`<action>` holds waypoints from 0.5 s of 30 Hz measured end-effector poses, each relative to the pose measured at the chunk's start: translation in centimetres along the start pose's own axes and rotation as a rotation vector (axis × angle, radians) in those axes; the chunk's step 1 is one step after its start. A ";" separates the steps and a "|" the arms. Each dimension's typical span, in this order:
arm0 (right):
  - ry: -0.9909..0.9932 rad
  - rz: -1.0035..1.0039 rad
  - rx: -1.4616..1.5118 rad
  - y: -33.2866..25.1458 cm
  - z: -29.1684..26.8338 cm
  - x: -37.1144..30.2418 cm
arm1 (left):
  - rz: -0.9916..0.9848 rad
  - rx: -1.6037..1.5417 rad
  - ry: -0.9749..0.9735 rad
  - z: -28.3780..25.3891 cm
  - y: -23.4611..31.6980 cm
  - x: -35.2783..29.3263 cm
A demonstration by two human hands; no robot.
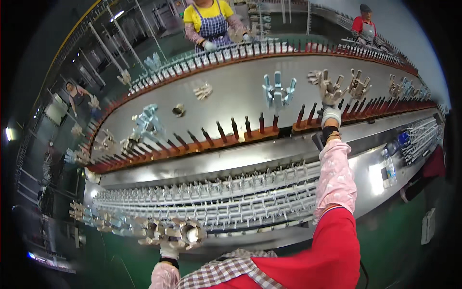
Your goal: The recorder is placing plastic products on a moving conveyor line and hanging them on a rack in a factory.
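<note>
My left hand (168, 251), in a white glove, grips the near end of a long nested row of claw-like pronged holders (185, 233), beige and pale blue, which stretches off to the left. Its fingers are partly covered by the row. Stretched far forward over the conveyor's near edge, my gloved right hand (332, 114) closes round the base of a beige pronged holder (331, 86) with its prongs up. Just left of it, a pale blue pronged holder (278, 91) stands upright on a post. Another beige pronged holder (359, 85) is to its right.
Dark-tipped posts (221, 131) line the moving line's near edge. Metal racks with rows of small hooks (231, 197) lie on the bench before me. A clear bottle (390, 166) and bundled rods (421, 140) are at right. People (210, 24) work across the line.
</note>
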State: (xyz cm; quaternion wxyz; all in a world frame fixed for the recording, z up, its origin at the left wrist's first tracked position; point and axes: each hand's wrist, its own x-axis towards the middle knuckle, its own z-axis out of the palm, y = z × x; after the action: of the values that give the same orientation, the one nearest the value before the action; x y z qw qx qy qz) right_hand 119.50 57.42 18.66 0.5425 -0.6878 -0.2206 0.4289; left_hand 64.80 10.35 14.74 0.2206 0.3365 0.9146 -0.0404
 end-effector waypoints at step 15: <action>-0.156 -0.015 0.021 -2.1 1.5 -1.6 | 0.222 0.541 -0.101 4.0 3.8 -1.7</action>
State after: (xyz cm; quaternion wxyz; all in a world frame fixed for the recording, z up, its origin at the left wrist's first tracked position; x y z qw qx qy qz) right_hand 117.72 57.67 21.14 0.5341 -0.6448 -0.2629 0.4793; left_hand 69.84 11.36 12.21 0.1714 0.4785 0.8161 -0.2750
